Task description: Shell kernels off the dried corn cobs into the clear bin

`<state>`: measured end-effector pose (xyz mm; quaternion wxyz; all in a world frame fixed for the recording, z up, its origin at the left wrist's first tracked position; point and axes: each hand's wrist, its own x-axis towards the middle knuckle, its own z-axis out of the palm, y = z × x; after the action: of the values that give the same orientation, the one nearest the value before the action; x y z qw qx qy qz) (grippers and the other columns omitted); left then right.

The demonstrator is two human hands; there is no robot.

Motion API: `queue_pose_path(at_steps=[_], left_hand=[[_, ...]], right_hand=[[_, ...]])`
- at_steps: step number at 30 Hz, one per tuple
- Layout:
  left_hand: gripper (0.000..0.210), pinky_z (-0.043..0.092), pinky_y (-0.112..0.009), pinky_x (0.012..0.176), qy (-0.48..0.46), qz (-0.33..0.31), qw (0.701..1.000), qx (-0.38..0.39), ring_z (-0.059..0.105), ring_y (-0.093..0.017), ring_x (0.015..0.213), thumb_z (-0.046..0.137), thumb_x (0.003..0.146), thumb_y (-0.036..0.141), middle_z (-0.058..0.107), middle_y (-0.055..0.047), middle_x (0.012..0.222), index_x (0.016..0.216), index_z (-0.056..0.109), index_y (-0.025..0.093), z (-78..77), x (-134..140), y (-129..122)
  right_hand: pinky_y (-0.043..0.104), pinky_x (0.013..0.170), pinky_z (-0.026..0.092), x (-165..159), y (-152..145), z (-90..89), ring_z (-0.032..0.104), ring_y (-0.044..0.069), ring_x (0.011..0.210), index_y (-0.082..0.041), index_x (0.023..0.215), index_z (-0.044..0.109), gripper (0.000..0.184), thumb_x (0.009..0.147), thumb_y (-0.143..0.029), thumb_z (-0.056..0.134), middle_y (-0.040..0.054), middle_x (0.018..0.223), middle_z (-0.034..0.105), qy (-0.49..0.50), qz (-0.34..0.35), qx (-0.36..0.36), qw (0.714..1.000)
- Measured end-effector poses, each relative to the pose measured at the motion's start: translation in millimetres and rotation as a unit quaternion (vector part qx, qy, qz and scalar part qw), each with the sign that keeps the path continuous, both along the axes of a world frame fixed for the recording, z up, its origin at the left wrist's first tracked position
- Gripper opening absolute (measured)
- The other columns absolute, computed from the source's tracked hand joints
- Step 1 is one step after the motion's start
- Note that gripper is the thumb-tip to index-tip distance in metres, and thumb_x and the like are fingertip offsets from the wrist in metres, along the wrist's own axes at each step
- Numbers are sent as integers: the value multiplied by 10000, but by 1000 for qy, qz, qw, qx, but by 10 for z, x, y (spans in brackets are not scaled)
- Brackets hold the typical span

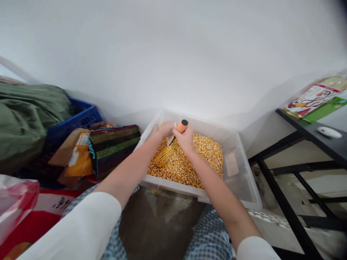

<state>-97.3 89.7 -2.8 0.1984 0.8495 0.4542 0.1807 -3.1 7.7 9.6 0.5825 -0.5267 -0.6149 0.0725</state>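
In the head view, my right hand [186,139] is closed around a tool with an orange handle [182,126] and a black butt end. Its dark metal shaft points down to the left against a corn cob [165,156]; the exact kind of tool cannot be made out. The cob slants over a heap of loose yellow and white kernels [207,151], its kernel-covered end towards me. My left hand [166,130] is closed at the cob's far, paler end, its fingers partly hidden. Both hands meet above a translucent plastic bin [244,180] holding the kernels.
A white wall [173,54] rises right behind the bin. To the left are a striped mesh bag [116,148], torn cardboard, a blue crate [85,113] with green cloth, and red-and-white bags [51,206]. A black-framed table [306,133] at the right bears a white mouse [329,132] and packages.
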Motion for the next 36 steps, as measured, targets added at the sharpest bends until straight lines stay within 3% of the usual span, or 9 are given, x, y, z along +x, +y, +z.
queue_pose_path(at_steps=[4,9,19,26,36], left_hand=[[207,408,-305,726,49,23,998,19,553,-201,762,492,791,186,648,-157,817,763,646,51,36,19,-46],[227,427,-280,752,123,50,991,27,566,-180,785,487,807,228,661,-122,851,791,659,81,26,16,-39],[280,430,-293,772,119,76,990,29,587,-203,853,439,849,228,662,-147,900,865,660,56,118,34,-150],[290,415,-318,820,116,94,989,13,582,-232,917,413,873,197,648,-193,943,882,653,34,99,95,-171],[318,422,-306,801,116,102,988,20,589,-233,920,406,876,231,660,-175,945,908,662,44,80,75,-159]], right_hand=[[252,528,371,-46,-15,-10,412,107,505,-198,738,461,228,717,-391,580,-53,564,431,-8,-6,1,1000],[242,514,354,-84,-18,-7,411,101,502,-193,726,461,239,711,-400,579,-48,568,450,-13,2,10,1000],[242,518,347,-61,-19,29,411,104,512,-201,741,443,216,715,-372,572,-47,577,426,-21,-33,7,999],[245,521,360,-48,-29,25,414,106,516,-203,759,444,210,703,-354,577,-46,584,437,-14,-46,4,999],[240,517,350,-41,-11,36,408,109,523,-207,748,434,208,706,-360,569,-45,584,427,-13,-40,17,999]])
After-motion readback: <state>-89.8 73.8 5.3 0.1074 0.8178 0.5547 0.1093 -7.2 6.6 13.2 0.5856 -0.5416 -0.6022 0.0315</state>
